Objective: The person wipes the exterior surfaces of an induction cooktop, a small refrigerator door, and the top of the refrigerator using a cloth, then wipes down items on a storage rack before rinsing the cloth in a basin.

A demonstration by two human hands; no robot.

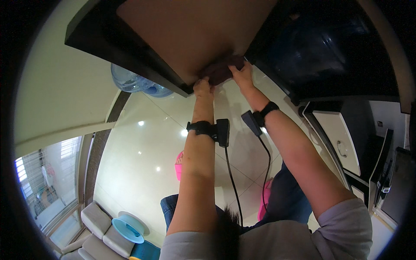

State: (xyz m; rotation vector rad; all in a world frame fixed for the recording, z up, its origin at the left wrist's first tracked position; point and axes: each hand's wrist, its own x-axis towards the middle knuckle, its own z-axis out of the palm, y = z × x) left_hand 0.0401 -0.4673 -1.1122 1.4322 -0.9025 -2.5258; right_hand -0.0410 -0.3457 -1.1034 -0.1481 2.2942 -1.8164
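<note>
A dark purplish-brown cloth (222, 70) lies against the lower edge of a brown panel (201, 29) with a black frame. My left hand (203, 87) grips the cloth's left end, close to the frame's bottom corner. At the other end, my right hand (243, 75) holds the cloth with the thumb on top, near where the panel meets a black side piece. The fingers beneath the cloth are mostly hidden. Each wrist wears a black strap carrying a small black device (223, 132) with a cable.
Clear blue water bottles (128, 79) stand behind the frame on the left. A large dark bottle (312, 48) sits in the black unit at right. A white-fronted drawer cabinet (338, 143) is lower right. A light-blue basin (128, 229) stands by the grey sofa (97, 221). Glossy tiles (139, 156) cover the floor.
</note>
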